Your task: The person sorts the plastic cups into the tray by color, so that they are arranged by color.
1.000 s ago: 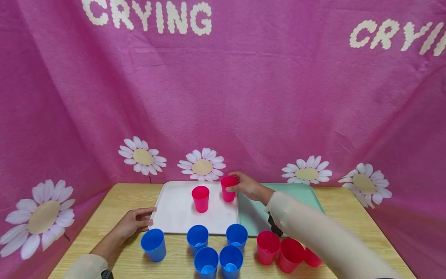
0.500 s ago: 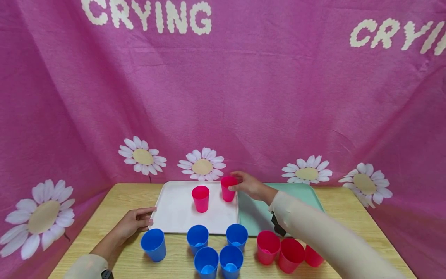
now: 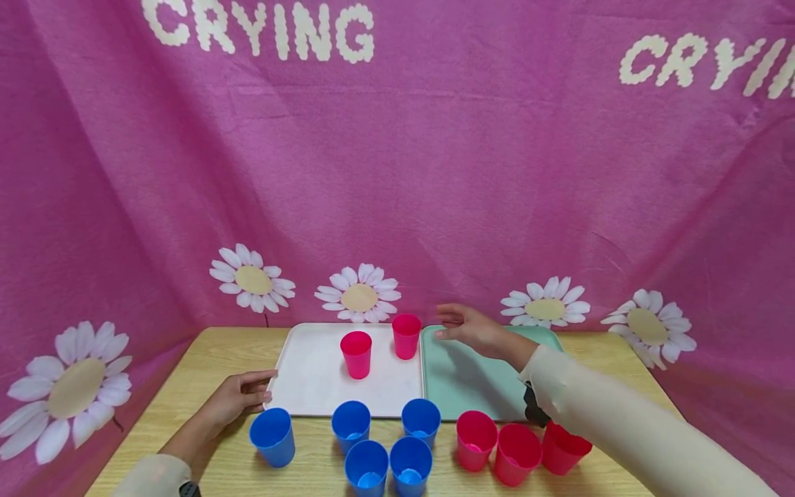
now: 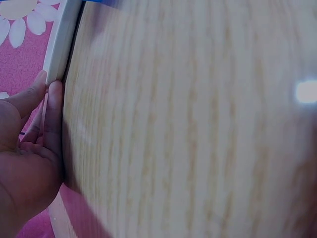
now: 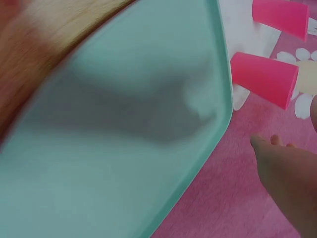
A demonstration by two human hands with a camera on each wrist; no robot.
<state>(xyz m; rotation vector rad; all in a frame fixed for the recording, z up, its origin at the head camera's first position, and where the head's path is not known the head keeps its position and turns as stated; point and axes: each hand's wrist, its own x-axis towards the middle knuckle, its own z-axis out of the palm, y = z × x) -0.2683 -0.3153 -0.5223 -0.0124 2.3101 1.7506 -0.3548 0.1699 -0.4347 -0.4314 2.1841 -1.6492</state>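
Observation:
On the left, my left hand (image 3: 232, 400) pinches the near-left edge of a white tray (image 3: 304, 376); in the left wrist view the thumb and a finger (image 4: 54, 111) meet at its pale rim (image 4: 62, 42). Two red cups stand upright on that tray, a front one (image 3: 356, 355) and one at the back right (image 3: 406, 337). My right hand (image 3: 475, 330) hovers over a green tray (image 3: 466, 379), fingers extended and holding nothing. In the right wrist view a gap separates it from the nearer red cup (image 5: 265, 79).
Blue cups stand in front of the white tray: a lone one (image 3: 273, 437) near the left hand and a group (image 3: 366, 469) at the middle. Several red cups (image 3: 517, 455) stand on the wooden table (image 3: 621, 373) at right, partly by the sleeve. A pink curtain (image 3: 404, 172) hangs behind.
My right hand has let go of the back-right red cup and moved right, over the green tray. That cup stays on the white tray. The left hand keeps its place.

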